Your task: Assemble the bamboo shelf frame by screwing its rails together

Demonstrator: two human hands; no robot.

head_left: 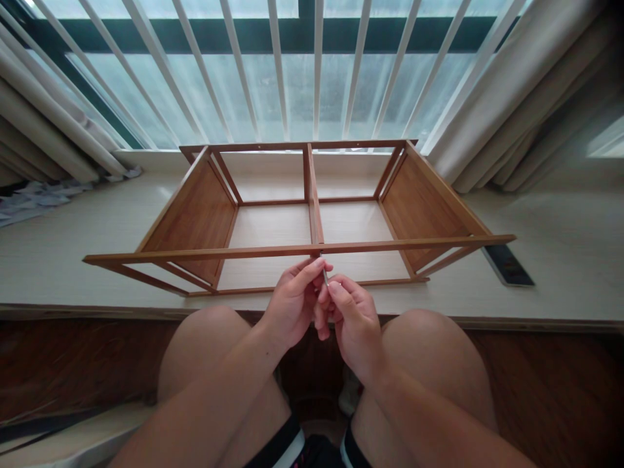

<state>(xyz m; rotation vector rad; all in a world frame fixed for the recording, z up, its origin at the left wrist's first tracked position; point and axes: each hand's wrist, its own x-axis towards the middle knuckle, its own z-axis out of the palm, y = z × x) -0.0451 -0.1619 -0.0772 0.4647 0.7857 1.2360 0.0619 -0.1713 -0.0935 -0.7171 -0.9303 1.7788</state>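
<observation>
A brown wooden frame (pixel 273 251) with two solid end panels and a middle divider stands on the pale ledge. Just below the middle of its near rail, my left hand (pixel 291 302) is closed, thumb and fingertips at the upper end of a thin metal rod (pixel 325 277). My right hand (pixel 358 325) pinches the rod's lower end. The rod slants slightly, its top close to the joint of rail and divider; whether it touches the wood I cannot tell. Its exact kind is too small to make out.
The frame rests on a pale ledge (pixel 63 260) by a barred window (pixel 297 71). A dark phone (pixel 508 265) lies right of the frame. Curtains hang at the left (pixel 43 110) and right (pixel 507 110). My knees (pixel 433 364) are against the ledge's front edge.
</observation>
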